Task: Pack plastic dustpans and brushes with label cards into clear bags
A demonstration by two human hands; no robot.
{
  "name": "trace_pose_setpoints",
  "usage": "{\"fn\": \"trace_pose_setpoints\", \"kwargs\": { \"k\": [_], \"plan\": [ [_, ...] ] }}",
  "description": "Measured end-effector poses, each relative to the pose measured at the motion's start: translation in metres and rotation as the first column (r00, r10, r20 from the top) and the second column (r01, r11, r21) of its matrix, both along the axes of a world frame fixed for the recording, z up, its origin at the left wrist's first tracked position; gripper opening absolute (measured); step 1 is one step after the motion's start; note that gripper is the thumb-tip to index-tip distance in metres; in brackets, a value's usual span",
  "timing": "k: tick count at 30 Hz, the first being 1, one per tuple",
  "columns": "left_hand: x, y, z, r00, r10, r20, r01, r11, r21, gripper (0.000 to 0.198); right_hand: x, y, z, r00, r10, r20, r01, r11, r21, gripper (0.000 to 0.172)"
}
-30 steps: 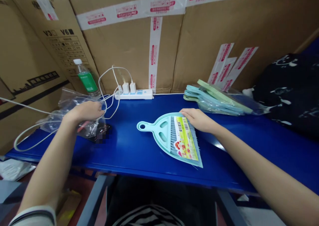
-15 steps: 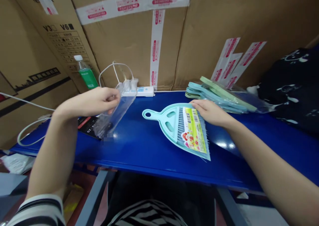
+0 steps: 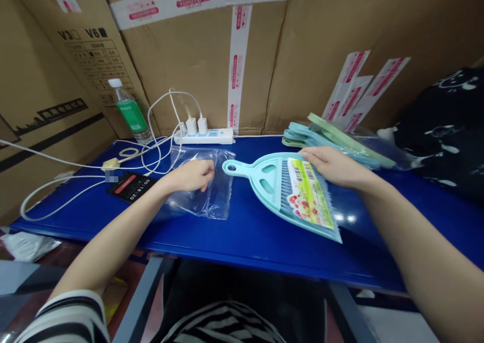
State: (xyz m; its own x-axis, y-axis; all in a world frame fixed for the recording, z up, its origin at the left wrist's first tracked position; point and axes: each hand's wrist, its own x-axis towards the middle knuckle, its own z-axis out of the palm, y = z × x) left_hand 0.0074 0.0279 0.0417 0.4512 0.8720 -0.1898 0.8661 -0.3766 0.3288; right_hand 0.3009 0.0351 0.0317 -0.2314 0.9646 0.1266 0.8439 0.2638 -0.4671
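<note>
My right hand point(image 3: 328, 164) grips the far rim of a light-blue dustpan point(image 3: 260, 174). A small brush point(image 3: 286, 184) with grey-blue bristles is nested in it, with a yellow-green printed label point(image 3: 310, 194) across the bristles. Its looped handle points left. My left hand point(image 3: 192, 175) has curled fingers over a clear plastic bag point(image 3: 219, 197), which lies spread on the blue table. The fingertips are turned down and partly hidden, and they seem to pinch the bag. The bag's right edge lies just below the dustpan handle.
Wrapped blue and green dustpans point(image 3: 336, 141) lie at the back right, beside a dark patterned cloth point(image 3: 446, 131). A power strip point(image 3: 212, 136), white cables, a bottle point(image 3: 132, 114) and a phone point(image 3: 132, 186) are at the left. Cardboard point(image 3: 189, 61) stands behind the blue table point(image 3: 264, 252).
My left hand has moved right and down with the plastic bag, which now lies flatter on the table. The dustpan and brush have shifted slightly right in my right hand.
</note>
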Motion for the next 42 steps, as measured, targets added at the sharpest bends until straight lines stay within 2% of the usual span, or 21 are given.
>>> {"fn": "trace_pose_setpoints", "kwargs": {
  "k": [4,10,16,19,22,24,26,28,29,31,33,39,42],
  "plan": [
    [0.002,-0.001,-0.005,0.996,-0.012,0.085,0.011,1.000,0.017,0.016,-0.012,-0.002,-0.006,1.000,0.007,0.023,-0.006,0.999,-0.043,0.024],
    [0.007,-0.003,-0.012,0.972,-0.029,0.235,0.044,0.997,-0.059,0.015,-0.023,-0.005,-0.010,0.999,0.011,0.047,-0.008,0.998,-0.055,0.026],
    [0.011,-0.004,-0.017,0.924,-0.033,0.382,0.106,0.979,-0.172,0.016,-0.027,-0.003,-0.017,0.997,0.039,0.064,-0.037,0.999,-0.037,0.026],
    [0.009,-0.005,-0.014,0.914,-0.042,0.403,0.131,0.972,-0.195,0.015,-0.022,0.001,-0.023,0.996,0.076,0.048,-0.077,0.997,0.012,0.027],
    [0.002,-0.006,-0.004,0.951,-0.085,0.298,0.104,0.993,-0.049,0.017,-0.016,0.004,-0.027,0.994,0.103,0.032,-0.104,0.994,0.045,0.029],
    [-0.007,-0.006,0.005,0.988,-0.048,0.147,0.033,0.994,0.104,0.020,-0.015,0.005,-0.028,0.995,0.095,0.031,-0.096,0.995,0.042,0.029],
    [-0.017,-0.004,0.012,0.994,0.107,-0.038,-0.093,0.959,0.267,0.024,-0.014,0.006,-0.028,0.996,0.087,0.031,-0.088,0.995,0.036,0.029],
    [-0.026,-0.001,0.015,0.927,0.310,-0.212,-0.212,0.898,0.386,0.029,-0.014,0.007,-0.028,0.996,0.087,0.027,-0.088,0.995,0.037,0.029],
    [-0.029,0.000,0.016,0.880,0.381,-0.283,-0.252,0.881,0.401,0.032,-0.014,0.007,-0.028,0.996,0.090,0.022,-0.091,0.995,0.041,0.028],
    [-0.034,0.004,0.014,0.819,0.430,-0.381,-0.299,0.885,0.357,0.036,-0.013,0.008,-0.029,0.996,0.094,0.010,-0.094,0.994,0.048,0.027],
    [-0.035,0.006,0.011,0.816,0.405,-0.414,-0.311,0.909,0.276,0.039,-0.013,0.008,-0.029,0.996,0.088,0.004,-0.088,0.995,0.051,0.026],
    [-0.029,0.009,0.003,0.899,0.281,-0.335,-0.265,0.960,0.092,0.039,-0.017,0.003,-0.025,0.998,0.060,0.019,-0.060,0.998,0.018,0.026],
    [-0.026,0.008,0.000,0.946,0.228,-0.232,-0.224,0.974,0.043,0.038,-0.020,0.001,-0.023,0.998,0.055,0.039,-0.056,0.998,0.014,0.026]
  ]
}}
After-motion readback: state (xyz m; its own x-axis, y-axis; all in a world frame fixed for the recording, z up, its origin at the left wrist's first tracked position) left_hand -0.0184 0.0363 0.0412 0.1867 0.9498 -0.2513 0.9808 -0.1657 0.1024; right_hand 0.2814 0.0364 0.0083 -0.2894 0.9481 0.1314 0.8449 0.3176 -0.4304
